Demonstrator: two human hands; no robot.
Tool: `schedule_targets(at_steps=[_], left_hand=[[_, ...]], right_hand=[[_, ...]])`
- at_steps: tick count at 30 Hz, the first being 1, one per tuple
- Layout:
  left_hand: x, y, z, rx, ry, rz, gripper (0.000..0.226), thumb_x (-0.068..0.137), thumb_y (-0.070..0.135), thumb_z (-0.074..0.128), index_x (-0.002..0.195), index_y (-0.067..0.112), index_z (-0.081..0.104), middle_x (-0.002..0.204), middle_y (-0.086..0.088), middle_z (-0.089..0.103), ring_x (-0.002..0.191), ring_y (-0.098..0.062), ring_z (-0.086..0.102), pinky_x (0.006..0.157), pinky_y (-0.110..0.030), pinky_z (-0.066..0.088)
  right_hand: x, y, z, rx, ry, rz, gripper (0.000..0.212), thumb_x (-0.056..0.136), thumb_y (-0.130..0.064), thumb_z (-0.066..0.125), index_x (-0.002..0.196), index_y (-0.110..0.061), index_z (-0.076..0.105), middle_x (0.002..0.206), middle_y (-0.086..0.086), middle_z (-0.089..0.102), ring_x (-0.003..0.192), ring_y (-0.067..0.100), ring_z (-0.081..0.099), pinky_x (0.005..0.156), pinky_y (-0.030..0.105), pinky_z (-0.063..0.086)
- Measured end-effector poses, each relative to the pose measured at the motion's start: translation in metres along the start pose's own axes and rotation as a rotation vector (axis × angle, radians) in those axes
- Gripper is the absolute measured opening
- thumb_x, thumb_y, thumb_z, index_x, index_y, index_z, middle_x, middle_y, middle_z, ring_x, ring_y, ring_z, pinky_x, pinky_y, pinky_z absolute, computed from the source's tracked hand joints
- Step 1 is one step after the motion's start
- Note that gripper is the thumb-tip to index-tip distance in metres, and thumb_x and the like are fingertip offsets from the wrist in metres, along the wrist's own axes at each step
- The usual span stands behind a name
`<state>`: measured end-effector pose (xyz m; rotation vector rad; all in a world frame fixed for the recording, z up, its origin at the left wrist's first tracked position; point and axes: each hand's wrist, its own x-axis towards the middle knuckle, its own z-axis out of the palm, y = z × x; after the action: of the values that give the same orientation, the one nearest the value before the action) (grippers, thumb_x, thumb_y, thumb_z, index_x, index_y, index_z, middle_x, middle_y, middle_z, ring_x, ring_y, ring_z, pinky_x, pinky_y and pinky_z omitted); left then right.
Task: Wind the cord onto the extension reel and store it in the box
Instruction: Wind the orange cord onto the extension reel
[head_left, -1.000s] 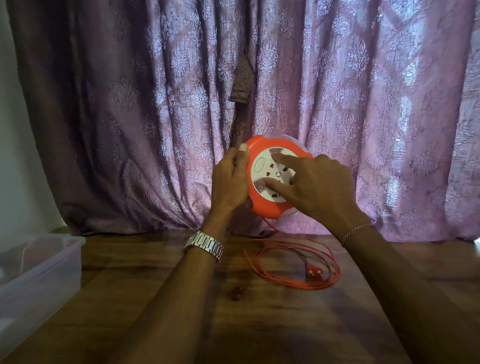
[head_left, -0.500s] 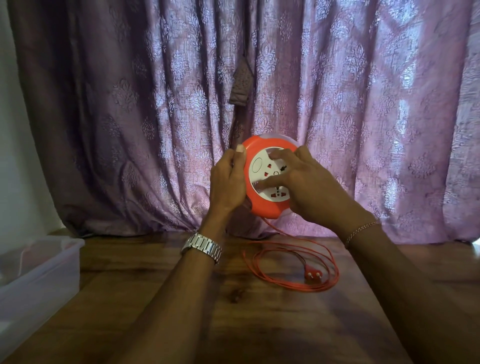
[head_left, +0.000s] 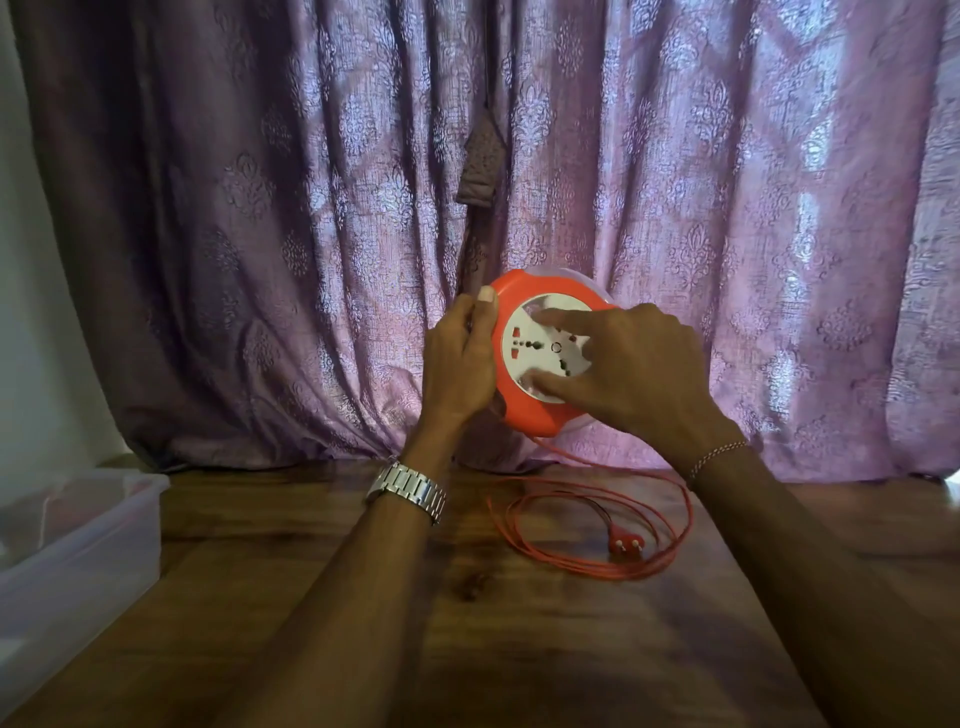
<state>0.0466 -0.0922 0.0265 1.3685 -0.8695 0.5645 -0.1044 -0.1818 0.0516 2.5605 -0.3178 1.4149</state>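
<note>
While the box (head_left: 78, 540) waits at the table's left edge, the left hand (head_left: 460, 358) grips the reel (head_left: 524, 415) by its rim, thumb on top, likely bracing it clear of the table. Right hand (head_left: 639, 374) spreads fingertips on the white socket face, probably to spin it. Cord (head_left: 597, 535) lies mostly loose below, plug (head_left: 628, 544) inside the coil.

Reel (head_left: 524, 415) showing orange rim, white socket face. Cord (head_left: 597, 564) and plug (head_left: 628, 544) below reel showing orange-red, plug pins pale. Curtain (head_left: 727, 208) behind reel showing mauve with damask motif. Table (head_left: 467, 649) showing dark brown woodgrain. Box (head_left: 78, 561) left of reel looking translucent white. Watch (head_left: 408, 486) showing silver.
</note>
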Motion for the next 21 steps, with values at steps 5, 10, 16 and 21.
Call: schedule_targets(at_steps=[5, 10, 16, 21], left_hand=[[0.0, -0.001, -0.001, -0.005, -0.002, -0.006, 0.046, 0.099, 0.057, 0.041, 0.07, 0.022, 0.05, 0.064, 0.004, 0.054, 0.062, -0.018, 0.05, 0.068, -0.049, 0.048], [0.0, -0.001, -0.001, -0.008, -0.009, -0.022, 0.046, 0.099, 0.058, 0.041, 0.071, 0.022, 0.051, 0.069, -0.003, 0.061, 0.068, -0.026, 0.059, 0.07, -0.052, 0.053], [-0.003, 0.004, 0.003, -0.013, -0.012, -0.004, 0.043, 0.099, 0.057, 0.04, 0.07, 0.029, 0.053, 0.067, 0.002, 0.061, 0.068, -0.024, 0.061, 0.069, -0.044, 0.053], [0.0, -0.002, 0.0, -0.038, -0.013, -0.022, 0.061, 0.089, 0.074, 0.033, 0.082, 0.019, 0.061, 0.08, -0.011, 0.072, 0.079, -0.033, 0.071, 0.074, -0.054, 0.058]], right_hand=[[-0.001, 0.001, 0.008, -0.011, 0.049, 0.064, 0.072, 0.06, -0.084, 0.056, 0.124, -0.053, 0.054, 0.092, -0.002, 0.074, 0.091, 0.027, 0.065, 0.068, 0.031, 0.045], [-0.003, -0.005, 0.009, -0.005, 0.065, 0.118, 0.071, 0.064, -0.084, 0.055, 0.122, -0.043, 0.061, 0.098, 0.002, 0.074, 0.092, 0.031, 0.063, 0.067, 0.033, 0.045], [-0.003, -0.008, 0.006, 0.047, 0.084, 0.182, 0.069, 0.074, -0.078, 0.051, 0.107, -0.02, 0.07, 0.093, 0.014, 0.072, 0.091, 0.037, 0.062, 0.07, 0.041, 0.05], [0.002, 0.003, 0.007, -0.048, 0.079, 0.061, 0.057, 0.079, -0.075, 0.049, 0.111, -0.029, 0.06, 0.086, 0.001, 0.071, 0.084, 0.027, 0.063, 0.063, 0.036, 0.051]])
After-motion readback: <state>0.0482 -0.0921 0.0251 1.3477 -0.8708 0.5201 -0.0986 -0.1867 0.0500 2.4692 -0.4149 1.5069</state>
